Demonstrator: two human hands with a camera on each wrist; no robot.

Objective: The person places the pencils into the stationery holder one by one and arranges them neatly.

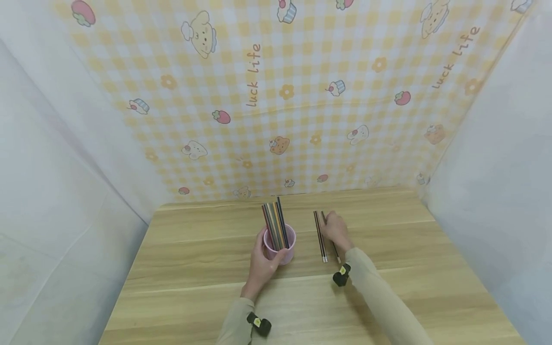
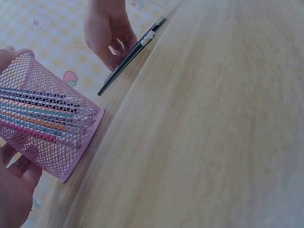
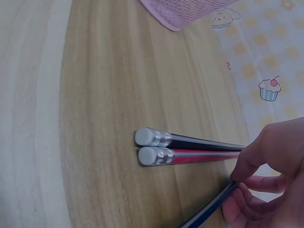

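Note:
My left hand (image 1: 261, 267) holds a pink mesh pencil cup (image 2: 50, 161) upright on the table, thumb at the near side and fingers round the left. Several pencils (image 1: 275, 223) of different colours stand in it, leaning to the left. To the right of the cup, my right hand (image 1: 337, 231) pinches a dark pencil (image 3: 209, 209) between thumb and fingertips. Its eraser end points toward me. Just left of that pencil, a black pencil (image 3: 204, 142) and a red one (image 3: 199, 156) lie side by side on the table, white erasers toward me.
The wood-grain table (image 1: 194, 287) reaches back to a yellow checked cloth (image 1: 258, 158) with cartoon prints. White sheets hang on the left (image 1: 64, 191) and right (image 1: 509, 167). Each sleeve carries a small black wrist camera (image 1: 342, 275).

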